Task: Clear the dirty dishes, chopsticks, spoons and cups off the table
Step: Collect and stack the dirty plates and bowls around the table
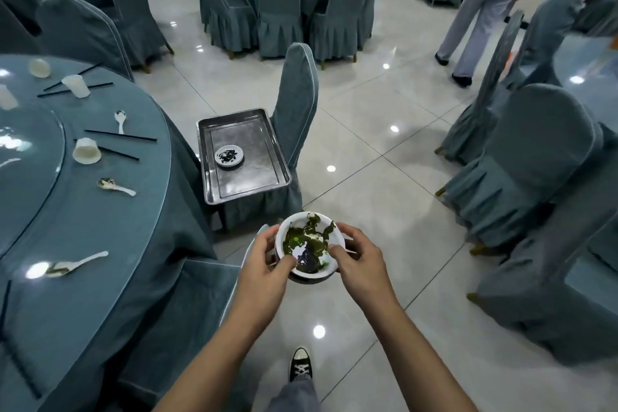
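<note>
Left hand (267, 254) and right hand (357, 257) cover the bowl's (307, 241) sides.

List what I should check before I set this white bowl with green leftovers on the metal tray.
1. Left hand and right hand both grip the white bowl with green leftovers: ok.
2. Rectangular metal tray has bare room: ok.
3. Small white plate with dark scraps leaves the tray's near end free: ok.
4. Tray steady on the blue-grey covered chair: cannot tell.
5. Round blue table cleared: not ok; white spoon, black chopsticks and white cup lie there.
</note>
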A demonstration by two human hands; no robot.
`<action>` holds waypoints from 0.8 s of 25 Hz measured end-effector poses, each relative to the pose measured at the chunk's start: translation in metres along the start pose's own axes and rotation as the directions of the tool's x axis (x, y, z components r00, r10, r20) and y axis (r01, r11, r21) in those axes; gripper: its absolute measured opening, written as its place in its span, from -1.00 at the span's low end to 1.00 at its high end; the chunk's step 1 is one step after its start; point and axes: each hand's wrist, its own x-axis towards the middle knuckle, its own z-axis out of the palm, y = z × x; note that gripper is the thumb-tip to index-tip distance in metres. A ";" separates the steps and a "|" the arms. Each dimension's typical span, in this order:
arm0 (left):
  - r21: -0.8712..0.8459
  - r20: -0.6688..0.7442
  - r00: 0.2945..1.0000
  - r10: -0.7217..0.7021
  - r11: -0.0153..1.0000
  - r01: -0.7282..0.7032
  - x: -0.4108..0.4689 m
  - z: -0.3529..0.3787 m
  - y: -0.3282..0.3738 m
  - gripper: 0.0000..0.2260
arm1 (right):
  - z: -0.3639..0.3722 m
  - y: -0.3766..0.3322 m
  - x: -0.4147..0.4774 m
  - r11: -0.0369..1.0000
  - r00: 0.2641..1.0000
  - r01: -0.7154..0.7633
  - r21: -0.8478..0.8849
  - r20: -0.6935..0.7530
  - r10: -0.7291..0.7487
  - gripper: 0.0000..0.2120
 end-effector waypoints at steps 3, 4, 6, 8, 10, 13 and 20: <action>-0.019 -0.037 0.999 -0.008 1.000 0.008 0.051 0.001 0.012 -0.56 | 0.012 -0.024 0.054 0.999 1.000 0.007 -0.043 0.024 -0.006 -0.65; -0.027 -0.048 0.999 -0.020 0.999 0.018 0.064 0.000 0.016 -0.56 | 0.017 -0.032 0.068 0.998 0.999 0.006 -0.057 0.034 -0.004 -0.65; -0.036 -0.070 0.997 -0.025 0.999 0.023 0.094 -0.004 0.026 -0.56 | 0.028 -0.048 0.098 0.998 0.998 0.016 -0.061 0.054 -0.012 -0.65; -0.051 -0.102 0.994 -0.032 0.998 0.027 0.118 -0.008 0.031 -0.56 | 0.039 -0.059 0.122 0.997 0.996 0.027 -0.071 0.082 -0.021 -0.66; -0.060 -0.136 0.989 -0.050 0.997 0.042 0.136 -0.013 0.034 -0.56 | 0.050 -0.069 0.140 0.996 0.994 0.024 -0.081 0.109 -0.015 -0.66; -0.064 -0.174 0.983 -0.065 0.996 0.055 0.161 -0.017 0.037 -0.57 | 0.063 -0.075 0.167 0.996 0.989 0.031 -0.087 0.147 -0.018 -0.66; -0.081 -0.268 0.959 -0.096 0.994 0.077 0.226 -0.020 0.049 -0.59 | 0.094 -0.094 0.249 0.993 0.964 0.048 -0.108 0.264 -0.018 -0.65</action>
